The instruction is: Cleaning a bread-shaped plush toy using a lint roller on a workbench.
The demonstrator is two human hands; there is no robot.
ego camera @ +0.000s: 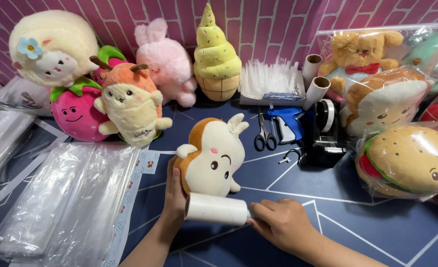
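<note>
a toast-shaped plush toy (211,157) with a brown crust, cream face and small white ears stands upright on the dark blue table (357,217), near its front middle. the left hand (174,190) is curled around the toy's left side, thumb showing at the crust edge. a white lint roller (216,208) lies crosswise against the bottom of the toy; the right hand (278,222) is closed around its handle end, fingers folded over it.

just left of the hands lies a stack of clear plastic bags (70,198). behind the toy, scissors (264,133) and a blue tagging gun (287,121) lie near a black tape dispenser (325,133). along the pink brick wall (258,24) stand an orange-capped plush (130,109), a strawberry plush (73,116), a cream sheep plush (53,47), a pink bunny plush (167,62) and an ice-cream cone plush (216,57). at right, a bagged burger plush (409,158), a bagged toast plush (387,101) and a bagged bear plush (362,52) are piled together.
</note>
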